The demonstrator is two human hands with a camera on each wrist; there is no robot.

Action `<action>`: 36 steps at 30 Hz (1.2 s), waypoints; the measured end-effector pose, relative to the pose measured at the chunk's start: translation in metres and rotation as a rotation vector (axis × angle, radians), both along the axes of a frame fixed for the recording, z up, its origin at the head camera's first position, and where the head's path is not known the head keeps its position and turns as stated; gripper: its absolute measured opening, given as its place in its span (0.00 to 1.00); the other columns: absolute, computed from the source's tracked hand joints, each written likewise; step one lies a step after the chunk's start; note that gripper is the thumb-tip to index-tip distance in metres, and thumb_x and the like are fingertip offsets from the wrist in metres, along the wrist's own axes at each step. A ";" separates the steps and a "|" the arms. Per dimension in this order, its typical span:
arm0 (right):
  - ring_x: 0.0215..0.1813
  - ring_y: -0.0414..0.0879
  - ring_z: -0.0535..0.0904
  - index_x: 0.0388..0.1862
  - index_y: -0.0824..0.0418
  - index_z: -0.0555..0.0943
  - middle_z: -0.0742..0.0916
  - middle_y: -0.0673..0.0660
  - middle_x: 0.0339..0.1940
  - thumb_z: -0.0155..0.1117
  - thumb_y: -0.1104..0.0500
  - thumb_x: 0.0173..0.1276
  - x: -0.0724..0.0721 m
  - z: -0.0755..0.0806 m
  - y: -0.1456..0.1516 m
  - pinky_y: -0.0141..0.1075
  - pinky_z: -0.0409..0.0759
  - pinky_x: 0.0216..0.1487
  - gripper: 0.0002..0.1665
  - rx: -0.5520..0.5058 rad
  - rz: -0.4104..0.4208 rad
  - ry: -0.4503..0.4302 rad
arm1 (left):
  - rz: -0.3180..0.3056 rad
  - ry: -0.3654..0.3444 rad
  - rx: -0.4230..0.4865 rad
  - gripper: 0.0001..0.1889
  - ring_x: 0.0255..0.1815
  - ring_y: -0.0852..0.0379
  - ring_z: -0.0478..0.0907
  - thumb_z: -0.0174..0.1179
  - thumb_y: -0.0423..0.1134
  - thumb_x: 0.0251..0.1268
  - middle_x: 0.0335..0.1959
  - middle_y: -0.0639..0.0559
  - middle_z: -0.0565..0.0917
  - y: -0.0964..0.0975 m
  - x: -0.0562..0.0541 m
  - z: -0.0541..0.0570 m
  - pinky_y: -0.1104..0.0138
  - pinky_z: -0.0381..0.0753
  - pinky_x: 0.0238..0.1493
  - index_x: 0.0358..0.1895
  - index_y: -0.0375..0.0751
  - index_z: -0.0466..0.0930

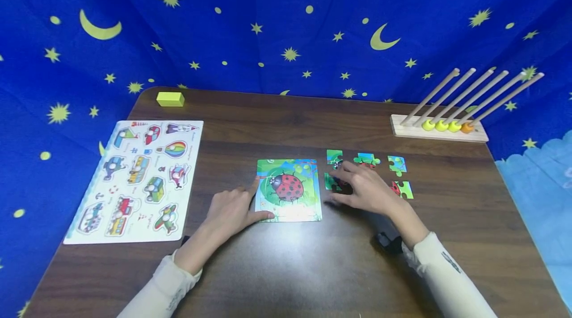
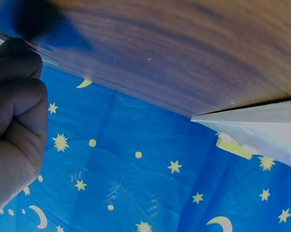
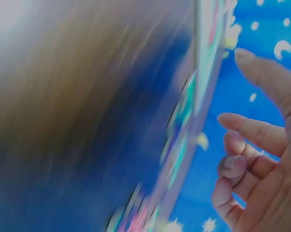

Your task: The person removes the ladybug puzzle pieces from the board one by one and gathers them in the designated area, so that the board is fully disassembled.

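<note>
A square ladybug puzzle picture (image 1: 288, 191) lies on the table in front of me. My left hand (image 1: 230, 211) rests at its left side, thumb laid over the lower left corner and index finger along the left edge; its other fingers look curled in the left wrist view. My right hand (image 1: 364, 189) hovers over loose jigsaw pieces right of the picture, thumb and index finger apart with nothing between them. Under its fingertips lies a green piece (image 1: 330, 182), partly hidden. Around the hand lie a green piece (image 1: 334, 156), a red-and-green piece (image 1: 366, 159) and a corner piece (image 1: 405, 190).
A white vehicle peg puzzle (image 1: 134, 184) lies at the left, with a yellow block (image 1: 170, 99) behind it. At the back right stands a wooden rack (image 1: 440, 131) with upright rods and several beads. A starry blue curtain (image 1: 268, 25) hangs behind the brown table (image 1: 295, 278).
</note>
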State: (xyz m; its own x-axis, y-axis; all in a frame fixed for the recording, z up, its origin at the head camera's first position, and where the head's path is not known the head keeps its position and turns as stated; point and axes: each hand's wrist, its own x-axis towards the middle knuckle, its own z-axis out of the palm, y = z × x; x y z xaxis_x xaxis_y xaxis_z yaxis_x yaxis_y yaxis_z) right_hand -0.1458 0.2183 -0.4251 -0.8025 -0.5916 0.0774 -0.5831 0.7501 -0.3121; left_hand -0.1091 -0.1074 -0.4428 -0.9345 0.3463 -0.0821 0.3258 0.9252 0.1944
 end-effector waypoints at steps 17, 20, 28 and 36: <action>0.30 0.39 0.66 0.66 0.61 0.78 0.77 0.52 0.40 0.70 0.39 0.62 0.028 -0.013 -0.043 0.32 0.68 0.31 0.39 0.077 0.068 -0.070 | -0.196 0.028 -0.004 0.37 0.16 0.57 0.68 0.54 0.71 0.63 0.38 0.43 0.85 0.026 0.012 0.009 0.64 0.68 0.17 0.71 0.57 0.71; 0.27 0.38 0.65 0.67 0.60 0.77 0.76 0.51 0.38 0.70 0.39 0.62 0.027 -0.014 -0.043 0.29 0.63 0.26 0.40 0.062 0.066 -0.096 | -0.257 0.041 -0.027 0.33 0.14 0.58 0.67 0.52 0.70 0.65 0.42 0.41 0.85 0.035 0.016 0.006 0.65 0.68 0.17 0.70 0.61 0.72; 0.26 0.37 0.62 0.66 0.59 0.78 0.72 0.50 0.35 0.72 0.41 0.61 0.025 -0.016 -0.043 0.27 0.59 0.24 0.38 0.009 0.065 -0.151 | -0.251 0.057 -0.055 0.28 0.15 0.58 0.68 0.53 0.65 0.69 0.49 0.38 0.85 0.038 0.015 0.000 0.66 0.68 0.16 0.70 0.65 0.72; 0.27 0.36 0.62 0.63 0.60 0.80 0.72 0.50 0.36 0.76 0.44 0.58 0.023 -0.016 -0.043 0.26 0.61 0.25 0.38 -0.065 0.039 -0.192 | -0.227 -0.013 0.029 0.26 0.25 0.49 0.80 0.54 0.63 0.70 0.51 0.37 0.83 0.035 0.013 -0.001 0.58 0.78 0.25 0.69 0.66 0.72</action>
State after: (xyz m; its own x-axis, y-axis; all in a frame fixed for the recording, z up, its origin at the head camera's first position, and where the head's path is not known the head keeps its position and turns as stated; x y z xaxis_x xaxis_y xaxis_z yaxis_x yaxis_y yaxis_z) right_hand -0.1227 0.1751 -0.4415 -0.7829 -0.6211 -0.0356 -0.5361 0.7027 -0.4678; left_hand -0.0965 -0.0719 -0.4441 -0.8315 0.5497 -0.0802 0.5221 0.8226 0.2251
